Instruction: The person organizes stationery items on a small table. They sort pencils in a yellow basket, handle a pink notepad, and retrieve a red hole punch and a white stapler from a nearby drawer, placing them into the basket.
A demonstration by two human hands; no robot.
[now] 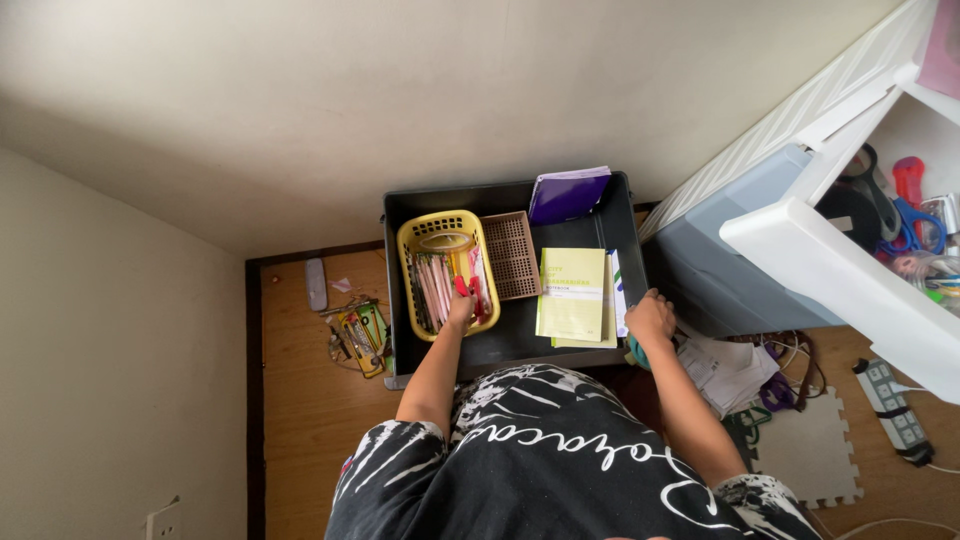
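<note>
Wooden floor (300, 400) below, our left hand (461, 310) closes its grip on a red item (462, 287) in the yellow basket (412, 240); our right hand (650, 318) clasps the dark bin (620, 215)'s rim.

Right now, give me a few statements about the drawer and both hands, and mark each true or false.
1. The left hand reaches into the yellow basket. True.
2. The right hand lies on the purple folder. False: it rests at the dark drawer's right edge.
3. A yellow-green booklet lies flat in the drawer. True.
4. The brown basket sits left of the yellow one. False: it sits to its right.
</note>
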